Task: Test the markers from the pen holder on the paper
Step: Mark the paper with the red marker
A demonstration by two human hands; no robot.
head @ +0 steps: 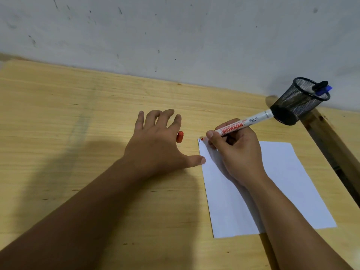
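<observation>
Just then my right hand (236, 152) was closed round the red marker (244, 123) in a writing grip, pinching low on the barrel near the nib, whose red tip touched the top left corner of the paper (282, 184). A short dark stroke sat beside it at the edge. My left hand (155, 147) lay open and flat on the desk (78, 133), holding nothing, thumb just reaching the sheet's left edge. The red cap (179, 136) lay on the desk, partly hidden by my fingers. I judged the marker light, stiff and smooth, best held near the nib for control; the loose thin sheet would slide unless pinned. Further off, the mesh pen holder (300, 102) stood near the wall with a black and a blue marker (324, 90) inside
</observation>
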